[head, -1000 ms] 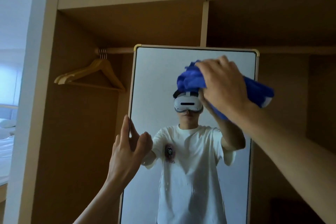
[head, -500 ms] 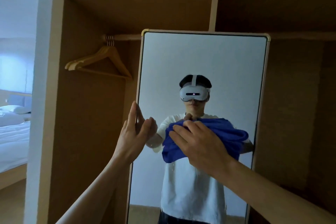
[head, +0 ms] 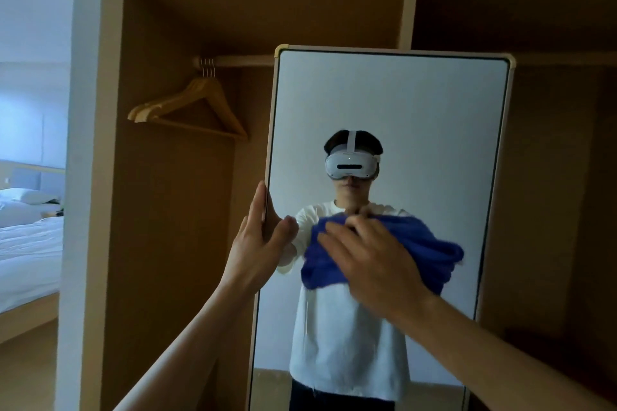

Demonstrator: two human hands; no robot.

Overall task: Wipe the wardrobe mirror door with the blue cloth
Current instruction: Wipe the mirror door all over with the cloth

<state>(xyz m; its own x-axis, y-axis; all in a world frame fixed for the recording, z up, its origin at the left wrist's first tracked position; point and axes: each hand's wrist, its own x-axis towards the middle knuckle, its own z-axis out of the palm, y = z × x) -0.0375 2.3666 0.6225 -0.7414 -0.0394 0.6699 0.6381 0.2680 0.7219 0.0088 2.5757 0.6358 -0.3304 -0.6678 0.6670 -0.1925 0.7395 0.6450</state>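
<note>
The wardrobe mirror door (head: 400,103) stands upright in a pale frame in front of me. It reflects a person in a white shirt with a headset. My left hand (head: 257,243) holds the door's left edge, thumb on the glass and fingers behind the frame. My right hand (head: 370,264) lies spread on the bunched blue cloth (head: 430,250) and presses it against the glass at mid height. Part of the cloth is hidden under the hand.
Wooden hangers (head: 197,103) hang from a rail (head: 240,61) inside the open wardrobe, left of the mirror. The wardrobe's side panel (head: 100,177) stands further left. Beyond it is a bed (head: 26,243) with white bedding.
My right hand has carried the blue cloth down the glass from near the top right to mid height. The left hand keeps its hold on the door's left edge.
</note>
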